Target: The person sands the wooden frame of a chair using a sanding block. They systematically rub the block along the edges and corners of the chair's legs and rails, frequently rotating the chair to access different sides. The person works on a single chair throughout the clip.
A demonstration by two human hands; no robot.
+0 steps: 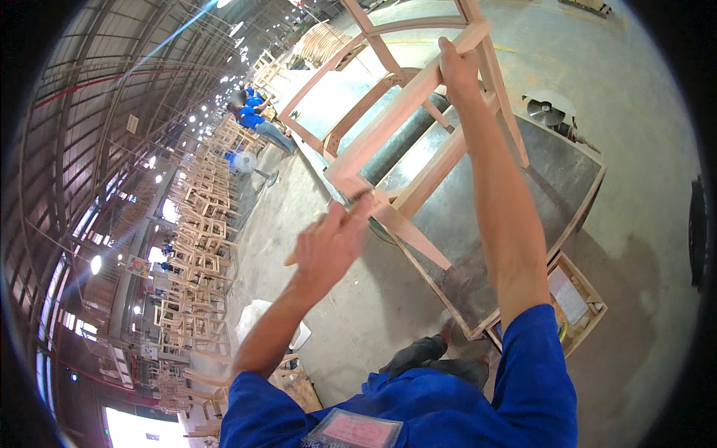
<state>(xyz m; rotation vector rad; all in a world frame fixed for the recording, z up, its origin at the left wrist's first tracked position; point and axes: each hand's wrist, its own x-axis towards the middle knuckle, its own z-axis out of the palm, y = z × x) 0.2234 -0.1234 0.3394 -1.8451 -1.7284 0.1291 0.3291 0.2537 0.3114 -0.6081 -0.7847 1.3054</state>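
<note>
An unfinished wooden chair frame point(407, 116) stands tilted on a dark-topped worktable point(489, 239). Near the upper right, my right hand point(459, 71) is wrapped round the end of its front rail. My left hand point(328, 243) is closed at the rail's near-left corner, round what looks like a small brush point(364, 194). Dark bristles show at the wood joint, and a pale handle end pokes out behind my palm. Slight blur hides the finer detail there. One chair leg point(418, 239) slants down over the table's edge.
A power tool with a round metal disc point(545, 112) lies at the table's far right. An open wooden drawer point(582, 306) with papers juts out near my right side. Rows of chair frames point(198, 246), a fan point(245, 162) and people in blue shirts point(250, 116) are to the left.
</note>
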